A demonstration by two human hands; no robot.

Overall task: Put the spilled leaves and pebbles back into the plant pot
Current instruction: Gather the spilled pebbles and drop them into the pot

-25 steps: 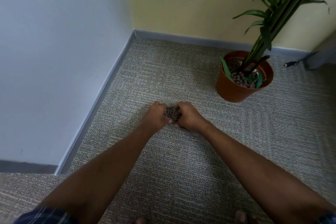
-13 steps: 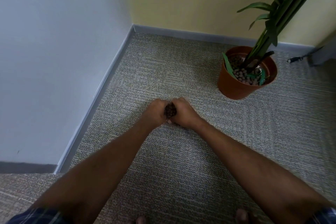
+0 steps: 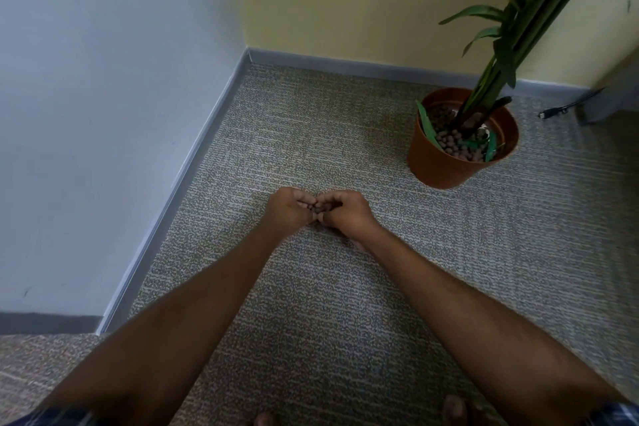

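A view from above looks down a person's two bare forearms to a speckled grey-beige carpet [image 3: 311, 304]; the left hand [image 3: 287, 209] and right hand [image 3: 347, 213] meet at the middle of the floor, knuckles up, fingers curled inward and pressed together around a small clutch of brown pebbles [image 3: 316, 207] — only a few show in the gap between the hands; the hands sit low at the carpet. Ahead and to the right, well apart from the hands, stands the orange plant pot [image 3: 446, 166], upright, with more pebbles and some loose green leaves [image 3: 427, 126] lying inside around a tall green plant [image 3: 518, 28]; a white wall [image 3: 103, 114] runs along the left — a yellow wall [image 3: 345, 0] closes the far side
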